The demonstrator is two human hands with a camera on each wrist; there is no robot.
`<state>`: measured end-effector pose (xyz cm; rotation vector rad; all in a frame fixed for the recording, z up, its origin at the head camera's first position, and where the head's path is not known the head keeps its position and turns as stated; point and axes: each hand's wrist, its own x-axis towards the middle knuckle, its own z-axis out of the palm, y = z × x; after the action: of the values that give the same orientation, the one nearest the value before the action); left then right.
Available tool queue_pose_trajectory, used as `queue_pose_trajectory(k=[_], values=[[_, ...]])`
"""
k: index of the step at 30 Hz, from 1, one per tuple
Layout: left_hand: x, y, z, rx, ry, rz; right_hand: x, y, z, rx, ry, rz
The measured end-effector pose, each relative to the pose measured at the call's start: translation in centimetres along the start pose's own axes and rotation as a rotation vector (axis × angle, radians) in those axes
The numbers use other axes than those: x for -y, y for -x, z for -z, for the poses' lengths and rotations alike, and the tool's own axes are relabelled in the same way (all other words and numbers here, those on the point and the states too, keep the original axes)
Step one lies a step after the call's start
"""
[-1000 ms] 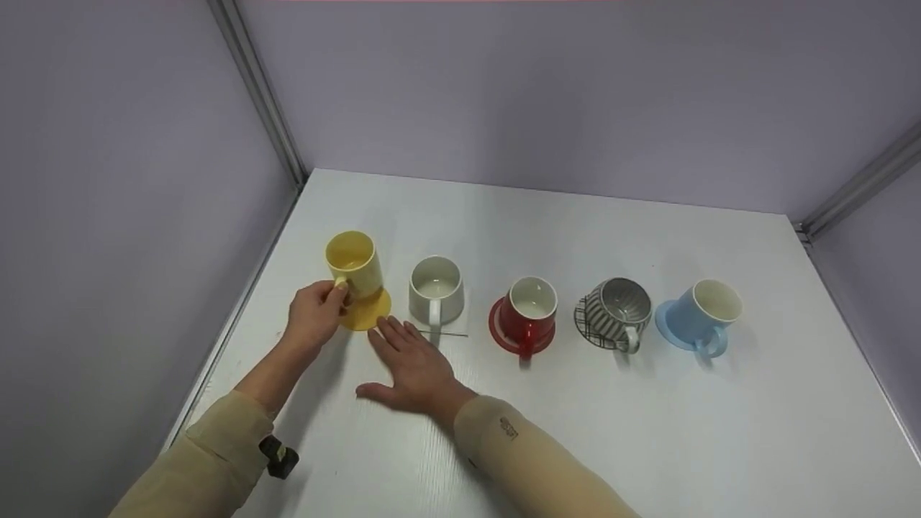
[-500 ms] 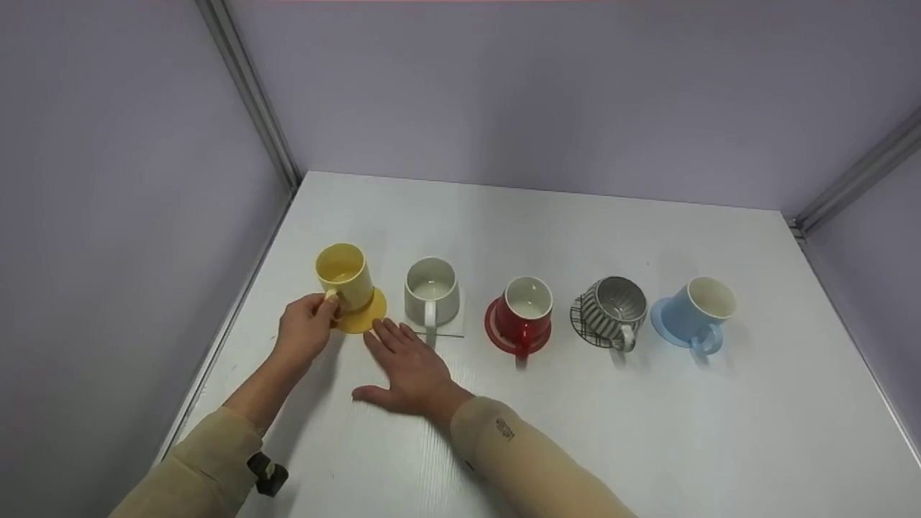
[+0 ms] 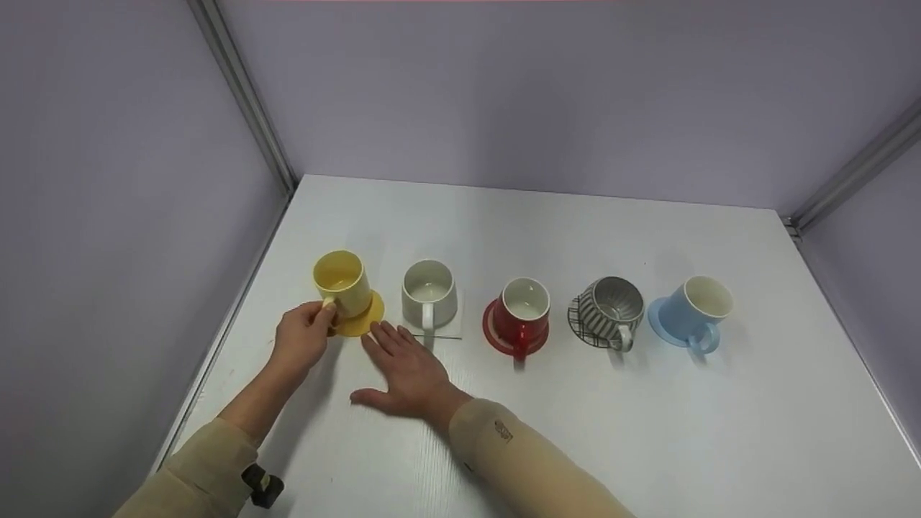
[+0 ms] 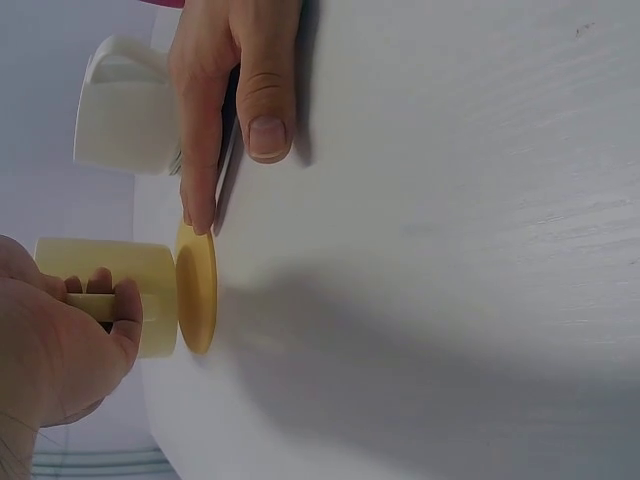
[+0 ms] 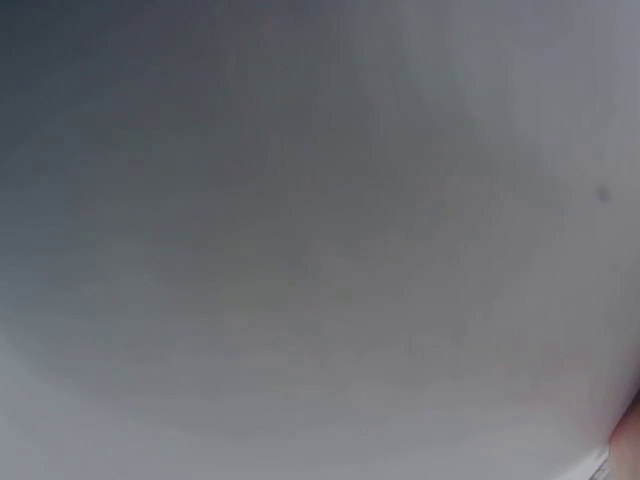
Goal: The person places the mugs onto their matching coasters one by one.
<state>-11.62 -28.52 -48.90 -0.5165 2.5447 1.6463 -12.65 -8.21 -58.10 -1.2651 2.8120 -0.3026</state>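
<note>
By its handle, my left hand (image 3: 302, 334) holds a yellow mug (image 3: 347, 291) upright over a round yellow coaster (image 3: 368, 321). In the left wrist view the mug (image 4: 125, 265) has its base close to the coaster (image 4: 200, 290), and the fingers curl round the handle. My right hand (image 3: 406, 367) lies flat with fingers spread, its fingertips right at the coaster's near edge. Just beyond those fingers a white mug (image 3: 429, 295) stands on a square white coaster (image 3: 459, 316). The right wrist view is mostly blurred grey, with a bit of skin in the corner.
To the right, a red mug (image 3: 524, 320) stands on a red coaster (image 3: 491, 332), a grey striped mug (image 3: 604, 316) on a black wire-pattern coaster (image 3: 577, 327), and a light-blue mug (image 3: 683, 313) on a blue coaster (image 3: 658, 324). Walls enclose the white table (image 3: 611, 432) at the back and sides.
My left hand has lowered the yellow mug toward the coaster and shifted it slightly left and nearer. The right hand has kept its place beside the coaster.
</note>
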Motion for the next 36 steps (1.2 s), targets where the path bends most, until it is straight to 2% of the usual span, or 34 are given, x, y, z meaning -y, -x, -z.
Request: queue_pose_trajectory(k=[21,29,36], values=[[1.0,0.0,-0.2,-0.016,-0.014,-0.022,0.1,0.2,0.2,-0.015,-0.004,0.010],[1.1,0.1,-0.3,-0.002,-0.024,0.011,0.2,0.1,0.1,0.001,-0.014,0.009],[0.9,0.2,-0.6,-0.006,-0.003,-0.002,0.0,0.1,0.1,-0.028,0.023,0.021]])
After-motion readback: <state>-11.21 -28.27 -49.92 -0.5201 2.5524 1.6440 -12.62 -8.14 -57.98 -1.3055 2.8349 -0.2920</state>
